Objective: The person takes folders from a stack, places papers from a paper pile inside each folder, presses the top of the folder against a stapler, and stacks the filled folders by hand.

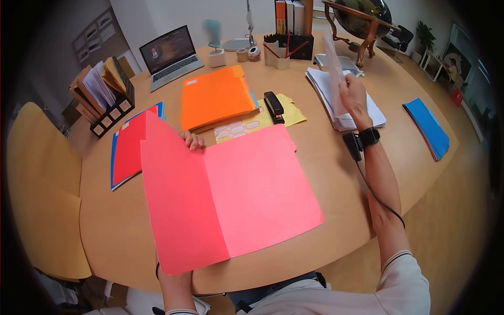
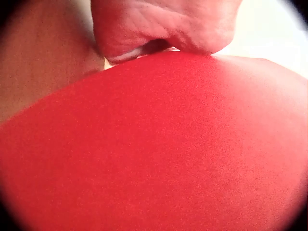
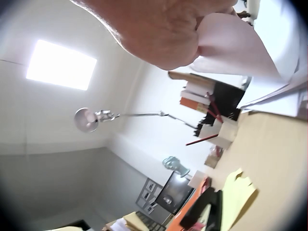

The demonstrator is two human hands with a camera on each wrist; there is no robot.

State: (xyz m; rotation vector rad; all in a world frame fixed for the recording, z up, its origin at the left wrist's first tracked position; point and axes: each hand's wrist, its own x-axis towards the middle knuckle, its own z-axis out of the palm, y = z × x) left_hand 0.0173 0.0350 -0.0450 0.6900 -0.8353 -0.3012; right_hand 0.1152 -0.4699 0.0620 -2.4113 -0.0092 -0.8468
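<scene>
A pinkish-red file folder [image 1: 262,194] is spread open in front of me, its two flaps facing up. Behind it, my left hand [image 1: 192,140] holds it at the crease, with fingertips showing at the far edge; the palm is hidden in the head view. The left wrist view has that hand against the folder's red underside [image 2: 144,144]. Farther right, my right hand [image 1: 353,97] grips upright white sheets [image 1: 332,73] over a stack of white paper [image 1: 373,110]. In the right wrist view the gripped paper [image 3: 236,45] bends away from the fingers.
Orange folders [image 1: 215,100], a yellow folder [image 1: 294,107] and a black stapler [image 1: 274,107] lie beyond the open folder. Red and blue folders [image 1: 131,149] are at left, a blue folder [image 1: 428,128] at right. A laptop [image 1: 170,52], pen holder [image 1: 275,55] and globe [image 1: 362,21] stand behind.
</scene>
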